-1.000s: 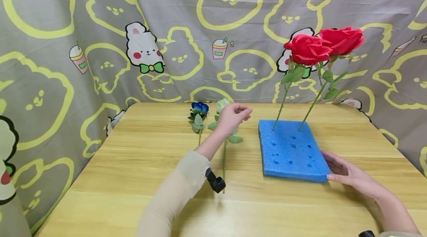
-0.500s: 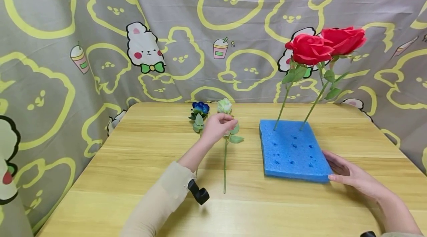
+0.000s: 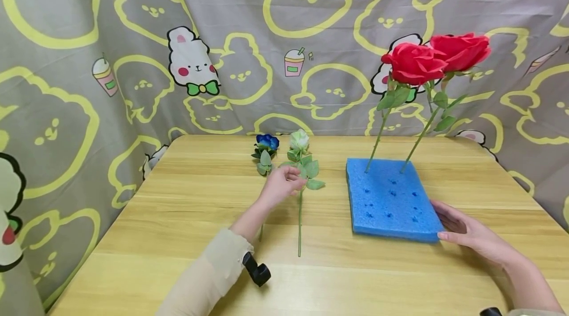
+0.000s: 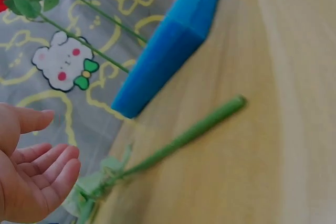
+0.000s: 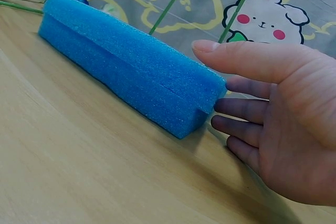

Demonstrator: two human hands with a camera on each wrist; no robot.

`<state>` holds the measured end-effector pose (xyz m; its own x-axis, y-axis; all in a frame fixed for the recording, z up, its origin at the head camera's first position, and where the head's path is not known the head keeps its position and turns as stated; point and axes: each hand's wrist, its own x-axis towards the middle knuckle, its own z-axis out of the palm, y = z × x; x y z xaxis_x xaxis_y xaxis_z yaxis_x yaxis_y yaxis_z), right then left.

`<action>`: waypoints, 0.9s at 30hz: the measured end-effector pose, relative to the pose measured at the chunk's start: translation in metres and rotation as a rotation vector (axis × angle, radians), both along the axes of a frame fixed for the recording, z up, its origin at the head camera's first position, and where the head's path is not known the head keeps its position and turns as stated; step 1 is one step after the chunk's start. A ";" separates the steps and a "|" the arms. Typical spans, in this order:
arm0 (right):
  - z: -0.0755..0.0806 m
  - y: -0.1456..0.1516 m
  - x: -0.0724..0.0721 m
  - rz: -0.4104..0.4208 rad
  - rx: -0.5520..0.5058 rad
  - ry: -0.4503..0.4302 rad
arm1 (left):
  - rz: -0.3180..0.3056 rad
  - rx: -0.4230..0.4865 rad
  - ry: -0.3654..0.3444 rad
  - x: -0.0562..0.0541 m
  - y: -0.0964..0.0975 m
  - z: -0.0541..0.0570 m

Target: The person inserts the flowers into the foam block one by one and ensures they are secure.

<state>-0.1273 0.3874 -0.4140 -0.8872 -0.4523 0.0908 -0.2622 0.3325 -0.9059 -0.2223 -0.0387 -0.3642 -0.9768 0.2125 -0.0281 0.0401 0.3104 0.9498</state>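
My left hand [image 3: 282,185] hovers over the stem of a white-green artificial rose [image 3: 299,140] lying on the table. In the left wrist view its thumb stands apart from loosely bent fingers, with nothing between them, and the rose's green stem [image 4: 184,137] runs below. A blue artificial rose [image 3: 266,142] lies just left of the white one, its stem partly hidden by the left hand. My right hand [image 3: 471,237] is at the right side of a blue foam block [image 3: 378,207]. Its extended thumb reaches the block's top edge and its fingers lie along the end face [image 5: 202,114].
Two red artificial roses [image 3: 413,64] stand upright in the foam's far part, leaning right. Several small holes dot the foam's top. A patterned grey curtain [image 3: 249,19] hangs behind the wooden table [image 3: 178,237].
My left hand has moved left and nearer to me, from over the white rose's head down to its stem. The right hand stays at the foam block.
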 end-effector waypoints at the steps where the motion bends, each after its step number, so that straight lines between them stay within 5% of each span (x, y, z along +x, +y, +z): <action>1: 0.000 0.000 0.000 0.001 0.001 0.004 | 0.004 -0.017 -0.002 0.001 -0.001 -0.002; 13: 0.001 -0.001 0.000 0.003 0.000 0.013 | 0.000 -0.163 -0.065 0.005 -0.003 -0.028; 27: 0.001 0.000 0.000 -0.011 0.011 0.006 | 0.043 -0.315 -0.062 0.002 0.012 -0.037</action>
<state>-0.1278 0.3871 -0.4132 -0.8917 -0.4434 0.0914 -0.2638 0.3449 -0.9008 -0.2199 -0.0268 -0.4012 -0.9790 0.1424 -0.1456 -0.0342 0.5897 0.8069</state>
